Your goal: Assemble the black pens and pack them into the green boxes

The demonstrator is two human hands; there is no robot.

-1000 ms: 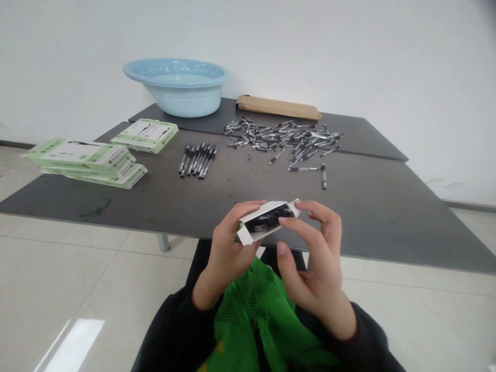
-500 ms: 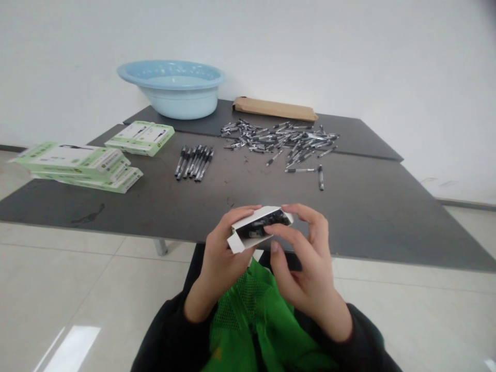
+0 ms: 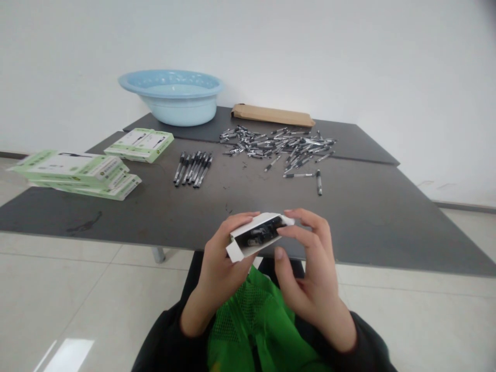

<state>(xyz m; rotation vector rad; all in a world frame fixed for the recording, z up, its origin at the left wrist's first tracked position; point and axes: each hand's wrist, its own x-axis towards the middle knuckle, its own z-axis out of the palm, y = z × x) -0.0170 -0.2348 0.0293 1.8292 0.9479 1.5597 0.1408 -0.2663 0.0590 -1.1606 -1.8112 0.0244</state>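
Note:
Just above the table's near edge is a small white box (image 3: 237, 251), tilted with its open end up. Dark pens (image 3: 260, 235) show inside it, their far ends hidden by the walls. My left hand (image 3: 222, 261) is wrapped round the box's left side, fingers behind and thumb in front. At the other end, my right hand (image 3: 310, 258) has its fingers apart: one fingertip is at the box's right flap, another reaches in at the pens, and the thumb stands off the box.
Green-and-white pen boxes (image 3: 70, 168) are stacked at the left, with more green boxes (image 3: 141, 144) behind. A row of pens (image 3: 192, 169) lies mid-table. Loose pens (image 3: 287, 147) are heaped toward the back, near a brown cardboard piece (image 3: 273, 114) and a blue basin (image 3: 180, 108).
My right fingertip has slid rightward along the box's opening, so more of the pens shows. The left hand keeps its hold, and the whole view has shifted slightly.

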